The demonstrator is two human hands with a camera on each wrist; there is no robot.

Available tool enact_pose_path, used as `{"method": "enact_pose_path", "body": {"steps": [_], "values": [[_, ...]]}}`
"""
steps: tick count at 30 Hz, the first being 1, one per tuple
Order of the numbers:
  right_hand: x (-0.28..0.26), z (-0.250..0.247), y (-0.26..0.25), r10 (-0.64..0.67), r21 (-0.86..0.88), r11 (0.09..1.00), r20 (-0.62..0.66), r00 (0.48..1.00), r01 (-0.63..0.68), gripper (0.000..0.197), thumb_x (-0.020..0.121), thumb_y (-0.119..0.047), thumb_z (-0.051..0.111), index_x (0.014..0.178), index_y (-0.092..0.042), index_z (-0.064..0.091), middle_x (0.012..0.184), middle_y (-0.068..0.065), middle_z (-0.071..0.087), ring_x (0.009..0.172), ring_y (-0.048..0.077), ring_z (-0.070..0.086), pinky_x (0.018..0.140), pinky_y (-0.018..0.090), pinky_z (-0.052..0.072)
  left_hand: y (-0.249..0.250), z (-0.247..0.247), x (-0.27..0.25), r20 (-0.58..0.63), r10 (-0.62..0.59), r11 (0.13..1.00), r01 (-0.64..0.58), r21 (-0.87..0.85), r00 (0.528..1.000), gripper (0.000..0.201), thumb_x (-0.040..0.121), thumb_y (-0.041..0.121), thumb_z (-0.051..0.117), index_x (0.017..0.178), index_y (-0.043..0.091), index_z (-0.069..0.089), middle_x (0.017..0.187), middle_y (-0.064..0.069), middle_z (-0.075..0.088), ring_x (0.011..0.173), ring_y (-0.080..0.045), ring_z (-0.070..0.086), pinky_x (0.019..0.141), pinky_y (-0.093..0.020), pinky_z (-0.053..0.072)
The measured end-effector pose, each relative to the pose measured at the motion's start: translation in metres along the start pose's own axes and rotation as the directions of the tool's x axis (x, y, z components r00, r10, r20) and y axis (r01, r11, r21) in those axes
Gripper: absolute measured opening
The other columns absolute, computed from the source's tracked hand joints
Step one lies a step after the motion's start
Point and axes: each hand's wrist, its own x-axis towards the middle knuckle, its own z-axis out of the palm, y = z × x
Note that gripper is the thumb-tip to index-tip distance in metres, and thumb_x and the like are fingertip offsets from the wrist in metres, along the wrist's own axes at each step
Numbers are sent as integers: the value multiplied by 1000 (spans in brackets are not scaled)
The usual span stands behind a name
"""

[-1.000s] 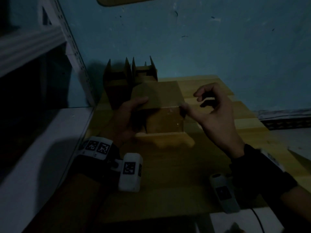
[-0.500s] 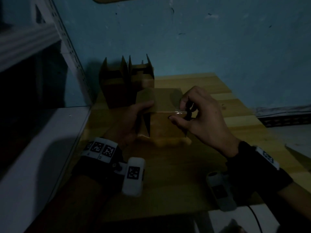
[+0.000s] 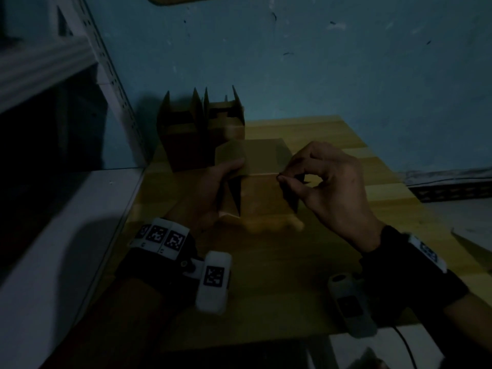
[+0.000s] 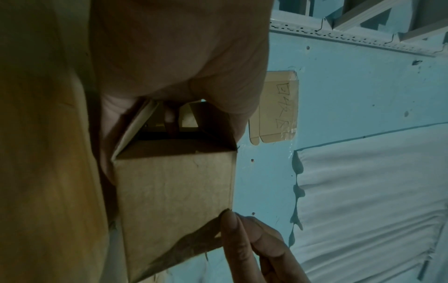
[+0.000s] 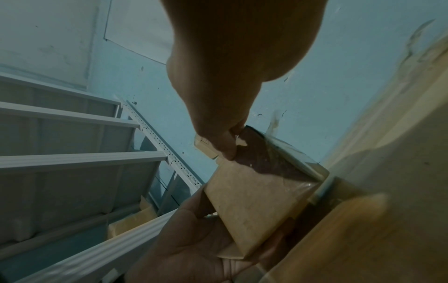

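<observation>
Blue-painted wall (image 3: 319,62) and a pale wooden table (image 3: 266,288) frame the work as I watch from afar. A small brown cardboard box (image 3: 266,193) sits near the table's middle, in front of two open-topped brown cartons (image 3: 186,134).

The left hand (image 3: 210,190) grips the box's left side, thumb laid over the top flap. The right hand (image 3: 327,187), spread loose beside the box a second ago, is now drawn into a narrow pinch. Its thumb and forefinger meet at the right end of the flap seam, and the other fingers arch clear.

A glossy strip of clear tape (image 5: 290,172) shows across that end in the right wrist view. I cannot tell whether the fingertips hold its loose end or only the cardboard edge. The box itself has hardly shifted.

I read the change as the sealing step nearing its finish: the top flaps lie shut, and the tape end wants pressing down over the corner.
</observation>
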Motion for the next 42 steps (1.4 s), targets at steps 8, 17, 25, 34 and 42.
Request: {"method": "enact_pose_path", "body": {"steps": [8, 17, 25, 34, 42], "values": [[2, 1, -1, 76, 34, 996, 70, 995, -78, 9, 87, -14, 78, 80, -13, 71, 101, -5, 65, 96, 13, 61, 72, 33, 54, 0, -4, 3, 7, 22, 1000, -22, 3, 1000, 29, 93, 33, 59, 115, 15, 62, 99, -10, 68, 87, -26, 66, 76, -37, 55], [3, -6, 6, 281, 383, 858, 208, 937, -342, 10, 91, -7, 72, 84, -13, 70, 114, -3, 65, 107, 14, 64, 81, 37, 57, 0, -14, 6, 14, 43, 999, -43, 6, 999, 32, 92, 33, 61, 117, 13, 62, 95, -9, 71, 87, -26, 68, 77, -37, 57], [4, -7, 2, 297, 469, 805, 210, 931, -363, 14, 93, 0, 65, 84, -10, 65, 111, -6, 61, 106, 9, 60, 81, 24, 50, -2, -19, 12, -29, 120, 993, -119, 10, 992, 51, 83, 37, 71, 125, 9, 62, 118, -18, 69, 109, -36, 66, 98, -51, 51], [4, -5, 6, 372, 648, 661, 156, 915, -379, 19, 100, 4, 50, 86, -8, 55, 103, 3, 62, 88, 12, 63, 82, 28, 55, 2, -24, 11, 37, 161, 985, -158, -70, 986, 49, 87, 34, 67, 129, 11, 58, 124, -18, 66, 113, -36, 64, 98, -50, 50], [10, -18, 2, 474, 697, 591, 108, 874, -407, 6, 102, -1, 52, 97, -4, 56, 94, 16, 73, 86, 25, 72, 80, 31, 59, 0, -35, 16, 8, 181, 982, -180, -52, 983, 71, 76, 40, 80, 136, 14, 52, 129, -17, 63, 114, -37, 64, 97, -52, 50]]}}
